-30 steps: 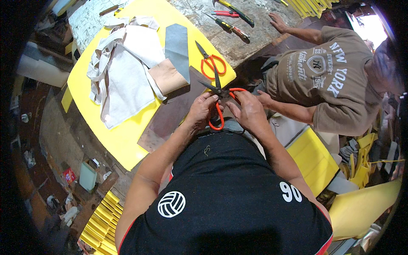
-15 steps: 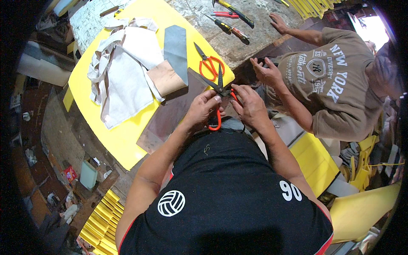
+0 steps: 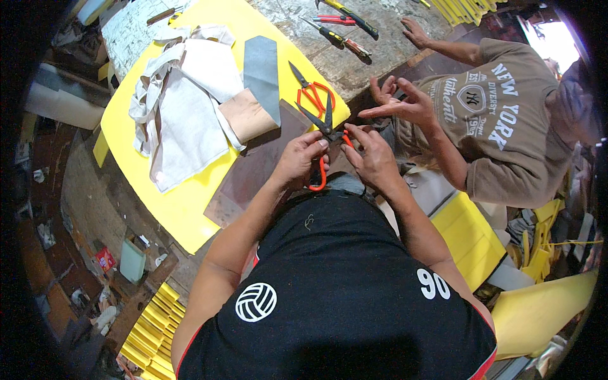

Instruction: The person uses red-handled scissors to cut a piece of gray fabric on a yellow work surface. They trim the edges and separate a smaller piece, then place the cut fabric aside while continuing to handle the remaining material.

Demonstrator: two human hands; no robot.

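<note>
A pair of scissors [image 3: 327, 128] with dark blades and orange-red handles is held between my two hands, just off the table's near edge. Its blades are spread apart and point away from me. My left hand [image 3: 300, 159] is closed on the left handle, its thumb near the pivot. The fingers of my right hand [image 3: 375, 156] pinch the other handle, which they partly hide. Just beyond the blades, a second pair of scissors [image 3: 313, 95] with orange-red handles lies on a yellow sheet [image 3: 183, 215].
White-grey cloth pieces [image 3: 190, 120], a grey pointed strip [image 3: 261, 76] and a tan piece [image 3: 247, 117] lie on the sheet. Tools including a yellow-black screwdriver [image 3: 329, 37] lie farther back. At the right stands a co-worker [image 3: 475, 120] in a brown shirt, one hand raised near mine.
The co-worker's nearer hand has risen and turned, fingers spreading. My hands have stayed nearly in place with the scissors, whose left handle has shifted slightly.
</note>
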